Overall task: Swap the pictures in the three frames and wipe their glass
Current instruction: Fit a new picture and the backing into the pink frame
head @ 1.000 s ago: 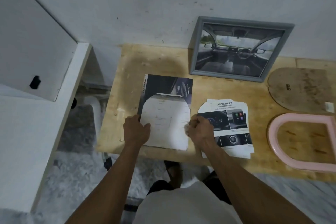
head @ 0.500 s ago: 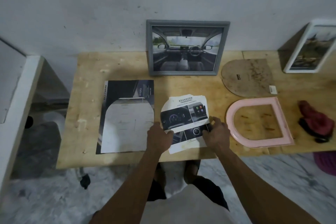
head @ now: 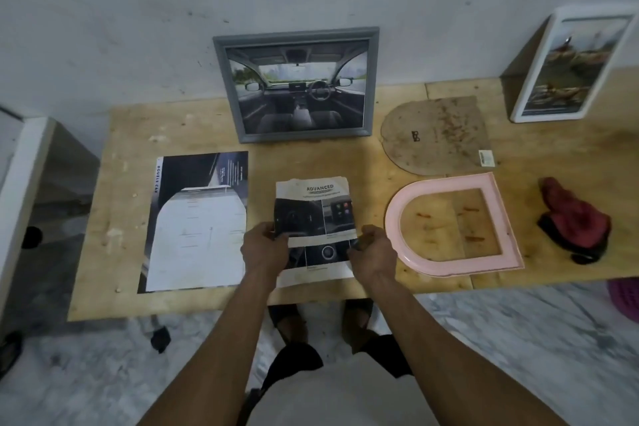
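Note:
A cut-out picture headed "ADVANCED" [head: 313, 214] is lifted at the table's front middle. My left hand [head: 264, 247] pinches its left edge and my right hand [head: 371, 254] pinches its right edge. To its right lies an arch-shaped pink frame [head: 394, 218], face down, with its glass showing the wood beneath. The frame's brown backing board [head: 437, 135] lies behind it. A grey frame [head: 295, 33] with a car-interior picture leans on the wall. A white frame [head: 532, 79] leans at the far right. A red cloth [head: 572, 218] lies at the right.
A dark brochure page [head: 198, 221] with an arch-shaped hole cut in it lies flat at the left of the wooden table [head: 131, 135]. A white cabinet [head: 20, 162] stands left of the table. A purple basket [head: 626, 297] sits on the floor at the right.
My hands left the dark page, moved right to the "ADVANCED" cut-out, took it by both edges and raised it off the table. The view swung right.

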{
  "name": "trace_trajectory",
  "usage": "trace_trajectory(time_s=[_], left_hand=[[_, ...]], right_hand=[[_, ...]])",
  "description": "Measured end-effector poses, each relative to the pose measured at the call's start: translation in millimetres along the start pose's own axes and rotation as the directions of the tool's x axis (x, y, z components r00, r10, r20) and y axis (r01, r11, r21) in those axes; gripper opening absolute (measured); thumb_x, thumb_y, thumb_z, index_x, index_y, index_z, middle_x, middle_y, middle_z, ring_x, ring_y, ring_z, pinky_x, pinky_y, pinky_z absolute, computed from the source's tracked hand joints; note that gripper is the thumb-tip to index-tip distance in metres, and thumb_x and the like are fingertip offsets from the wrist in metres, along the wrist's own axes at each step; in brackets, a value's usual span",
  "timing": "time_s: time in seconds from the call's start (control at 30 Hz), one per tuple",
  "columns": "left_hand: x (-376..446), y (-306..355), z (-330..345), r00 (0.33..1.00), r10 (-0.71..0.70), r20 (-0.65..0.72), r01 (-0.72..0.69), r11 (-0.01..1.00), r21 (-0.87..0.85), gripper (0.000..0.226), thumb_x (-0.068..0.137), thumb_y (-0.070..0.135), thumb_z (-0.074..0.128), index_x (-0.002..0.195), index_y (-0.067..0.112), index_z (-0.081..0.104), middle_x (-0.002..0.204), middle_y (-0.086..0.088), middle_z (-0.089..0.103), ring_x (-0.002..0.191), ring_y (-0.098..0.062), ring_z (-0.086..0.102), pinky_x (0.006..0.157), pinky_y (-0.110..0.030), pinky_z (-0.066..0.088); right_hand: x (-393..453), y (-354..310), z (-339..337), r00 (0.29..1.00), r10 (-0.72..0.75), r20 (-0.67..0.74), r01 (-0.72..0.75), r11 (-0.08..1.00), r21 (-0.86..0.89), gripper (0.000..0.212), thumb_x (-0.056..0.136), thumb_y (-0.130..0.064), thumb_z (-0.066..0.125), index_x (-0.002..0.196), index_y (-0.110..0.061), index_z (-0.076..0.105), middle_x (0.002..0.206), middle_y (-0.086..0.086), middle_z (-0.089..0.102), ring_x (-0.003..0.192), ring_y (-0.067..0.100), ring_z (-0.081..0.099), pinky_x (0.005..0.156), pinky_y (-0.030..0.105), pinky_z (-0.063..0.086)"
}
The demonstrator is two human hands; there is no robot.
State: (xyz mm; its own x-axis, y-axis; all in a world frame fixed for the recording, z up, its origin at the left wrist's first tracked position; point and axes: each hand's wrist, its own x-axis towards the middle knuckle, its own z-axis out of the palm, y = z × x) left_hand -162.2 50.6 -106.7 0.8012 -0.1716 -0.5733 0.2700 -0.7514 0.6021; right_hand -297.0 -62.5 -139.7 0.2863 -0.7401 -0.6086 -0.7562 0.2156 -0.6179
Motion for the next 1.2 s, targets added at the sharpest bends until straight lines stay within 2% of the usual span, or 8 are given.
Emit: trace_trajectory(time_s=[0.1, 0.2, 0.5, 0.67, 0.8, 0.93, 1.07, 1.2], left_hand=[[-10.1, 7.7, 4.1, 0.997, -0.016, -0.073, 0.009, 0.995, -0.103, 0.023, 0.093, 0.008, 0.062, 0.115, 0.011, 0.069, 0.101, -0.008, 0.070, 0.090, -0.025, 0.065, 0.074, -0.028, 0.053], [-17.2, 11.3, 6.0, 0.992, -0.026, -0.125, 0.002, 0.982, -0.188, 0.015, 0.093, 0.008, 0.063, 0.102, 0.016, 0.070, 0.098, -0.005, 0.071, 0.090, -0.025, 0.067, 0.082, -0.037, 0.058], [-66.0, 21.2, 31.0, 0.993, -0.118, -0.024, 0.085, 0.824, -0.561, 0.018, 0.077, 0.003, 0.074, 0.083, 0.017, 0.066, 0.100, -0.015, 0.070, 0.092, -0.035, 0.069, 0.084, -0.053, 0.059], [-103.8, -8.5, 67.3, 0.989, -0.120, 0.082, 0.144, 0.735, -0.662, 0.016, 0.082, -0.003, 0.071, 0.093, 0.008, 0.068, 0.104, -0.018, 0.070, 0.094, -0.037, 0.069, 0.088, -0.051, 0.058], [-146.6, -28.5, 94.5, 0.965, -0.172, 0.197, 0.262, 0.615, -0.744, 0.021, 0.087, -0.011, 0.063, 0.095, 0.008, 0.064, 0.100, -0.015, 0.068, 0.085, -0.029, 0.067, 0.073, -0.042, 0.059], [-173.9, -40.4, 104.5, 0.952, -0.167, 0.256, 0.303, 0.633, -0.712, 0.027, 0.085, -0.007, 0.068, 0.109, 0.005, 0.064, 0.101, -0.016, 0.071, 0.081, -0.028, 0.070, 0.061, -0.038, 0.061], [-175.0, -27.4, 107.1, 0.967, -0.155, 0.202, 0.252, 0.701, -0.667, 0.020, 0.090, -0.002, 0.066, 0.109, 0.004, 0.062, 0.100, -0.012, 0.070, 0.082, -0.022, 0.067, 0.051, -0.030, 0.058], [-159.6, -0.9, 129.7, 0.984, -0.108, 0.139, 0.167, 0.821, -0.545, 0.030, 0.086, 0.000, 0.071, 0.114, 0.005, 0.064, 0.108, -0.015, 0.071, 0.092, -0.032, 0.070, 0.065, -0.042, 0.062]], right_hand=[[1.9, 4.5, -13.9, 0.995, -0.002, 0.097, 0.006, 0.999, -0.039, 0.032, 0.082, -0.006, 0.069, 0.113, -0.011, 0.061, 0.101, 0.003, 0.068, 0.089, 0.018, 0.061, 0.078, 0.026, 0.049], [3.5, 10.2, -30.7, 0.986, -0.019, 0.163, 0.023, 1.000, -0.021, 0.024, 0.082, -0.015, 0.069, 0.105, -0.011, 0.066, 0.097, 0.003, 0.069, 0.093, 0.023, 0.065, 0.082, 0.034, 0.053], [-21.4, 15.8, -87.9, 0.986, 0.026, 0.162, -0.094, 0.901, 0.423, 0.055, 0.088, -0.031, 0.071, 0.134, -0.020, 0.043, 0.125, 0.000, 0.053, 0.104, 0.017, 0.054, 0.091, 0.036, 0.048], [-57.7, 39.7, -104.3, 0.993, 0.114, 0.037, -0.114, 0.799, 0.591, 0.083, 0.084, -0.016, 0.076, 0.148, -0.020, 0.024, 0.121, 0.004, 0.055, 0.107, 0.024, 0.058, 0.096, 0.045, 0.051], [-72.3, 68.0, -118.7, 0.981, 0.192, 0.038, -0.160, 0.676, 0.720, 0.074, 0.087, 0.004, 0.065, 0.146, -0.021, 0.028, 0.125, 0.010, 0.052, 0.107, 0.030, 0.059, 0.087, 0.048, 0.055], [-70.4, 92.5, -145.8, 0.994, 0.112, -0.005, -0.087, 0.794, 0.602, 0.055, 0.089, 0.007, 0.060, 0.127, -0.030, 0.047, 0.121, 0.011, 0.060, 0.102, 0.031, 0.064, 0.082, 0.053, 0.057], [-57.0, 101.3, -189.2, 0.999, 0.035, 0.000, -0.030, 0.862, 0.506, 0.054, 0.089, 0.010, 0.058, 0.125, -0.030, 0.053, 0.104, 0.012, 0.069, 0.089, 0.027, 0.068, 0.070, 0.045, 0.058], [-20.1, 105.8, -226.4, 0.999, 0.016, -0.049, 0.005, 0.915, 0.404, 0.049, 0.086, 0.004, 0.064, 0.110, -0.038, 0.059, 0.101, 0.020, 0.069, 0.089, 0.033, 0.068, 0.076, 0.054, 0.058]])
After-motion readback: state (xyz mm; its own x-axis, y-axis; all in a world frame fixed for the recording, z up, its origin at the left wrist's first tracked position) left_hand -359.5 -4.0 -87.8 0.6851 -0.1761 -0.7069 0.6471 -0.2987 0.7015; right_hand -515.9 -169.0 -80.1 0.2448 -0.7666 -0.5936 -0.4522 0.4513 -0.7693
